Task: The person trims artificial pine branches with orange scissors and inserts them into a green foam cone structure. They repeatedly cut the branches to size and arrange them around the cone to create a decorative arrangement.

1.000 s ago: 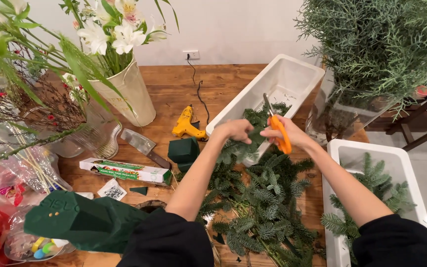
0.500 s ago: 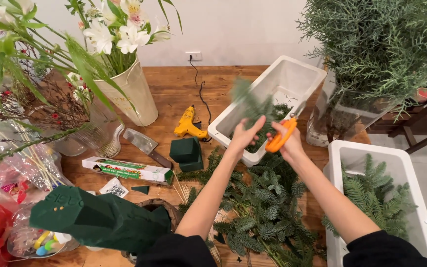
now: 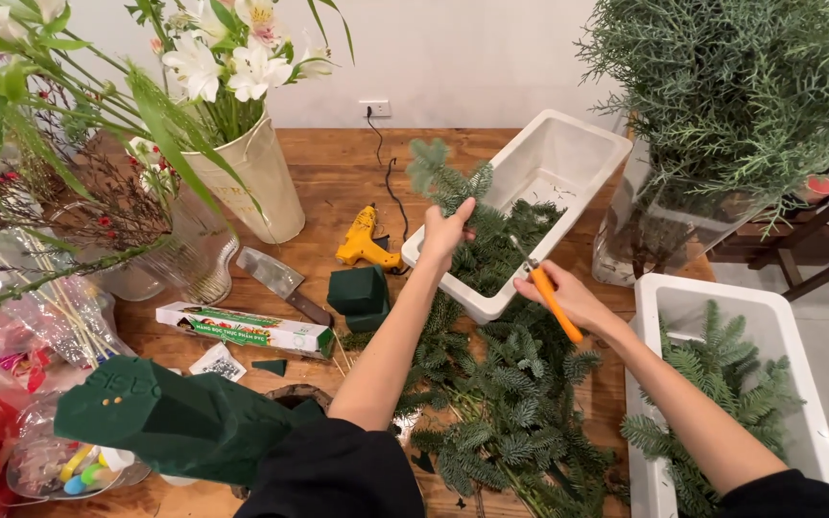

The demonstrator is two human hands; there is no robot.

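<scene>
Now: left hand (image 3: 445, 233) gripping fir sprig (image 3: 448, 177) over white bin (image 3: 582, 144); right hand (image 3: 566, 295) around orange snips (image 3: 554, 302).

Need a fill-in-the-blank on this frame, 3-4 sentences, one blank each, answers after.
1. The left hand holds up a fir ____ above the white tub.
2. The right hand grips shears with ____ handles.
3. The yellow glue gun lies on the ____ table.
4. The white flowers stand in a cream ____.

Missing words: sprig; orange; wooden; vase
</scene>
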